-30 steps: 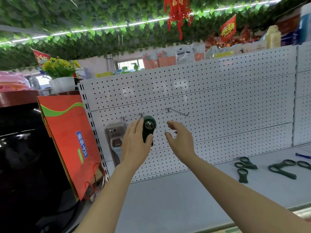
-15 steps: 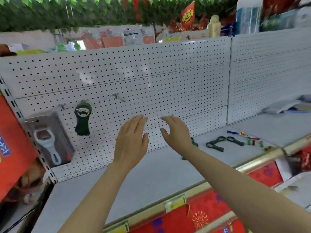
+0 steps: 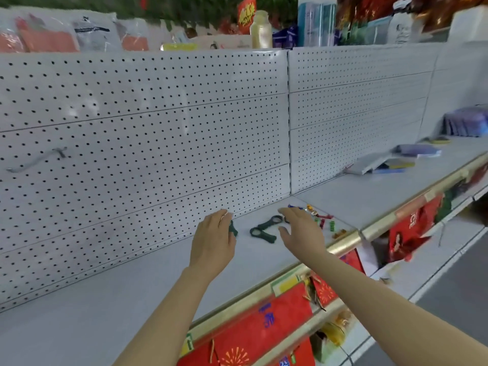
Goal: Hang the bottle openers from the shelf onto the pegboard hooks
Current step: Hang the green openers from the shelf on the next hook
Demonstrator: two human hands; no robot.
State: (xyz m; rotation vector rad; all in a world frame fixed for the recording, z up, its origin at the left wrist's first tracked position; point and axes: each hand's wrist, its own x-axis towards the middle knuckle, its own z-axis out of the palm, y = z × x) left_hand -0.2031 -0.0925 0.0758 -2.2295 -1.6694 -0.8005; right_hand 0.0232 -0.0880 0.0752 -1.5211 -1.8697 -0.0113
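Both hands hover empty, fingers relaxed, above the shelf (image 3: pixel 132 294): left hand (image 3: pixel 213 241) and right hand (image 3: pixel 301 231) flank the dark green bottle openers (image 3: pixel 264 228) lying there.

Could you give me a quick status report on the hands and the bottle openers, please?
Left hand and right hand open, empty, over the shelf. Dark green bottle openers lie between them. Bare pegboard hook far left. Nothing blocking.

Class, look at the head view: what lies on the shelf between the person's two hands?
Between the left hand and right hand, the head view shows dark green bottle openers lying on the grey shelf.
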